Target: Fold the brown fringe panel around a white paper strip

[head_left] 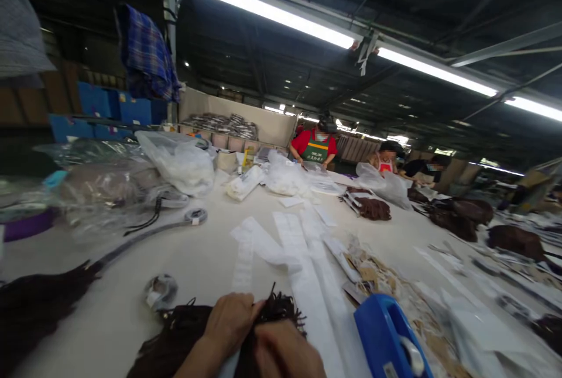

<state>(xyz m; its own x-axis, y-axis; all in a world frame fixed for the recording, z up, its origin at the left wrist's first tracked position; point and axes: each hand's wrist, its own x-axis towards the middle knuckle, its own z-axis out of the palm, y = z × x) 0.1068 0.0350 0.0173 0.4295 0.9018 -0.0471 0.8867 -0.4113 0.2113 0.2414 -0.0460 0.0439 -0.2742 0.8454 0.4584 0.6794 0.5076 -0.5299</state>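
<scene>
At the bottom of the head view, my left hand [232, 319] is closed on a bundle of dark brown cords [281, 309], its thumb pressed along the side. The cord ends stick up and curl loosely. My right hand [287, 350], slightly blurred, has curled fingers against the same bundle, closer to me; its fingertips are partly hidden. Under and left of my left hand lies dark brown fabric [162, 346]. A small roll of grey tape-like strip [160, 291] touches its far edge. White paper strips [302, 267] run away from my hands.
A blue tape dispenser [390, 337] stands right of my hands, beside a heap of tan tags [386, 278]. Another dark brown piece [44, 302] lies left. Clear plastic bags [175, 161] cover the far left. Across the table, a person in a green apron [317, 150] works; others sit farther right.
</scene>
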